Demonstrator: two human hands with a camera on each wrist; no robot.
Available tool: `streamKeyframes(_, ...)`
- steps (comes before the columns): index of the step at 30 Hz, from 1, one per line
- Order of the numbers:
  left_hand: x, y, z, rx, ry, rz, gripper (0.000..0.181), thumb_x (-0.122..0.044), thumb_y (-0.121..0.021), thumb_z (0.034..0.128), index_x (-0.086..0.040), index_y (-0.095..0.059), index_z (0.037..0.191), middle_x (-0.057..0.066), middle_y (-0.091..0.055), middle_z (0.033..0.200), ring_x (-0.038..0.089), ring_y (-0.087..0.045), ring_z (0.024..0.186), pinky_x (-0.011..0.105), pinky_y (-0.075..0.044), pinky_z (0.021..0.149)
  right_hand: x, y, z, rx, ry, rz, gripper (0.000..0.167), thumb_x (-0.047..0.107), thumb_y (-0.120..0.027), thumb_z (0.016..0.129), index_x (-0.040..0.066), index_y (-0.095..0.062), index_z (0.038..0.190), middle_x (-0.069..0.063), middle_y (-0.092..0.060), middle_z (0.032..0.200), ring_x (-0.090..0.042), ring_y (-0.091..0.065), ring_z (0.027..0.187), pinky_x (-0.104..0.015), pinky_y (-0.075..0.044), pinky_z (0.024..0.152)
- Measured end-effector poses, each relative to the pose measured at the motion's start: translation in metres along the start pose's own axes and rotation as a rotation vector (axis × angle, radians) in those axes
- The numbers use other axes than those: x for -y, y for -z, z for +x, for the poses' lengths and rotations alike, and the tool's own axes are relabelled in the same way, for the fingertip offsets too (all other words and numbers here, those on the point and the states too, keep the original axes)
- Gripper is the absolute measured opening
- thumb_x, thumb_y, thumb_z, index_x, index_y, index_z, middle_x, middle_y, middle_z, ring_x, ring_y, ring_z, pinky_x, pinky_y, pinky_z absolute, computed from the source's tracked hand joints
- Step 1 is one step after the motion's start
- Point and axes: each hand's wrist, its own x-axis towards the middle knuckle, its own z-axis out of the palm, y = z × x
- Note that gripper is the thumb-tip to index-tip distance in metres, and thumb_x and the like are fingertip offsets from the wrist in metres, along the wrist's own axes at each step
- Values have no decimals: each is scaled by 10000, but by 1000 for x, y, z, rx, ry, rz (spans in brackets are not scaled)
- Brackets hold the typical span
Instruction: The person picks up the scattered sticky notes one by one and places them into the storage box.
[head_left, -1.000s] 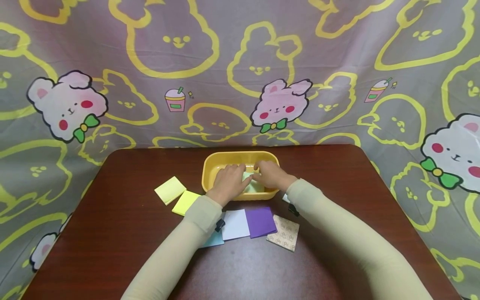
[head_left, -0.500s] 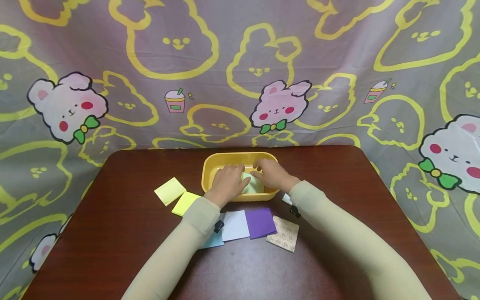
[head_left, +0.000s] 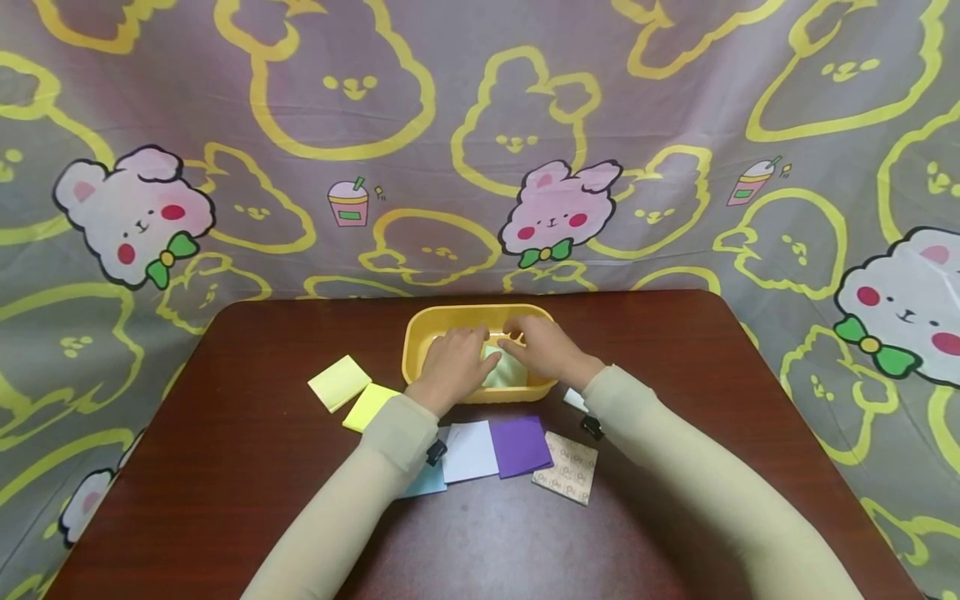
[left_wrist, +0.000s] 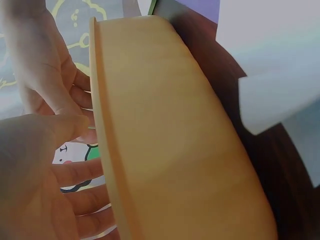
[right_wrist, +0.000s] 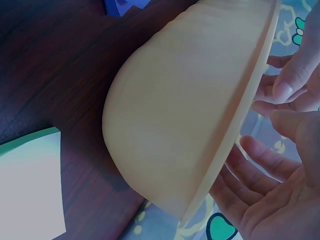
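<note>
A yellow plastic basin (head_left: 480,397) stands toward the far side of the table, with a pale green paper square (head_left: 504,375) lying in it. Over its left half is my left hand (head_left: 455,365), and my right hand (head_left: 546,346) is over the right. Both thumbs point inward above the green paper and almost meet. Nothing shows between the thumb and fingers of the left hand (left_wrist: 35,185) in the left wrist view. In the right wrist view the right hand (right_wrist: 272,192) has loosely bent, spread fingers. The basin wall (right_wrist: 175,105) hides some fingertips in both wrist views.
A pale yellow paper pad (head_left: 340,383) and a bright yellow one (head_left: 369,407) lie left of the basin. In front are blue (head_left: 427,481), white (head_left: 471,451), purple (head_left: 521,447) and patterned beige (head_left: 566,467) squares. Another white piece (head_left: 575,399) is partly behind the right sleeve.
Both hands stay over the basin almost unmoved. The right hand's fingers shift very slightly. The paper squares lie where they were.
</note>
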Motion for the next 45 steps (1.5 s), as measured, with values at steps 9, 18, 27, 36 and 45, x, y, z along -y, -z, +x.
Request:
streamKeyframes(9,3,1,-3,-5,15,-4,445,-409,-624,995,-76,-625,1291,129,-718,1194,341,-677,1070,494,-552,889,4,3,-5,-9,-16,7,316,244,-649,989,-15,-696,1165,-152,-743,1094,-283,-703,1005,-444,-569,890)
streamKeyframes(18,6,1,-5,-9,14,-9,445,-417,-626,991,-81,-631,1281,128,-715,1195,338,-673,1081,495,-551,899,9,5,-12,-7,-32,20,333,259,-643,996,-5,-684,1194,-144,-735,1123,-273,-697,1023,-434,-574,894)
streamKeyframes(27,9,5,-7,-31,7,-8,433,-395,-647,983,-78,-642,1277,132,-720,1191,349,-679,1082,511,-552,900,13,8,-17,-4,-39,31,363,281,-638,1000,-9,-677,1215,-139,-729,1145,-283,-694,1053,-447,-571,906)
streamKeyframes(36,11,8,-9,-41,7,-3,427,-395,-653,979,-80,-644,1266,137,-719,1188,355,-677,1085,504,-556,890,19,10,-22,-18,-17,38,363,287,-645,994,-3,-670,1212,-140,-735,1121,-279,-704,1031,-444,-580,880)
streamKeyframes(45,13,14,-14,-47,2,-20,420,-383,-644,987,-69,-640,1267,143,-718,1189,363,-670,1100,496,-549,916,24,7,-25,-22,25,47,360,271,-655,989,-12,-668,1210,-158,-732,1134,-290,-699,1047,-449,-570,909)
